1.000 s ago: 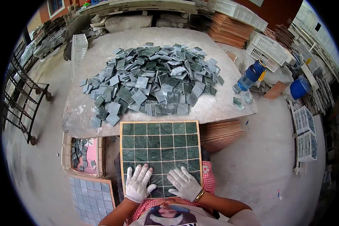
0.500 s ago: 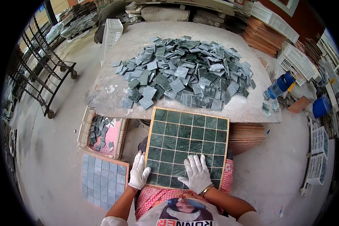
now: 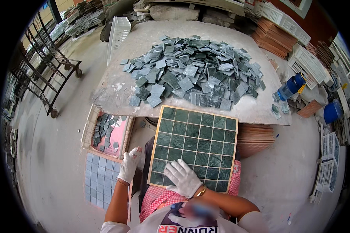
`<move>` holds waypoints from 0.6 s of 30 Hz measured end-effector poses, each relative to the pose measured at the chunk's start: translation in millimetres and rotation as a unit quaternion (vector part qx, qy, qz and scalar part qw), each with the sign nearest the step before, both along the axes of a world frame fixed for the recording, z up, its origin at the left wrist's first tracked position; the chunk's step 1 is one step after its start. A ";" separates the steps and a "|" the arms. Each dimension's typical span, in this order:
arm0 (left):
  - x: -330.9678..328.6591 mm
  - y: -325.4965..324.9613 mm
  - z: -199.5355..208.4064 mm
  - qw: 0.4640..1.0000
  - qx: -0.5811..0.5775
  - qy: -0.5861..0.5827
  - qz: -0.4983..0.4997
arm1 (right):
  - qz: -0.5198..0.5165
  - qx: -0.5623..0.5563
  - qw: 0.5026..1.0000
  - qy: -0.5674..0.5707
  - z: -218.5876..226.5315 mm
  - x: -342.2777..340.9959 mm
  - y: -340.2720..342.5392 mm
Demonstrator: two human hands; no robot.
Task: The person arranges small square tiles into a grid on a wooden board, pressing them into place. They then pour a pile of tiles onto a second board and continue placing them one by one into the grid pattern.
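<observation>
A square wood-edged tray of dark green tiles in a grid rests on my lap, its far edge at the table. My right hand, in a white glove, lies flat with fingers spread on its lower left tiles. My left hand, gloved too, is lifted off the tray to its left, fingers loosely extended, nothing visible in them. It is nearest to a second tray of grey-blue tiles, low on the left, and covers that tray's upper right corner.
Loose grey-green tiles are heaped on the pale table. A crate with a pink base holds tile pieces at left. Reddish trays are stacked under the table. A wheeled metal rack stands far left, a blue bottle right.
My left hand has left the green tile tray's edge and moved left toward the grey-blue tray. My right hand has slid left across the green tiles. The green tray is slightly tilted clockwise.
</observation>
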State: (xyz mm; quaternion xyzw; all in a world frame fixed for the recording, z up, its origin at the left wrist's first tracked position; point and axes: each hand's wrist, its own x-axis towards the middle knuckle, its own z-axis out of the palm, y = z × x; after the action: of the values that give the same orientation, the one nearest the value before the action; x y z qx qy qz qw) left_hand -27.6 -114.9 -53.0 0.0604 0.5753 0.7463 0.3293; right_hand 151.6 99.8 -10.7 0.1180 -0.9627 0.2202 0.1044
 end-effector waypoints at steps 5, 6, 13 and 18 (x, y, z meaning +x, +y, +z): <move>36.6 24.7 31.1 0.879 -0.228 0.419 -0.006 | -0.212 0.107 0.970 -0.042 10.5 110.6 84.6; 45.8 37.1 46.1 0.813 -0.296 0.501 -0.012 | -0.272 0.119 0.955 -0.016 0.3 130.5 94.5; 134.7 127.1 50.8 0.698 -0.129 0.613 -0.347 | -0.528 -0.087 0.845 -0.021 -36.3 166.2 118.1; 96.5 91.8 47.5 0.645 -0.270 0.660 -0.276 | -0.500 -0.114 0.858 0.034 -21.2 151.8 118.5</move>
State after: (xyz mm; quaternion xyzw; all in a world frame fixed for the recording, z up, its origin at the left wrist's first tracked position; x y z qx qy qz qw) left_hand 68.9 -23.1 -5.5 0.6009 0.7733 0.1949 0.0548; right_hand 303.4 218.3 -31.9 -0.3851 -0.8560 0.2422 0.2456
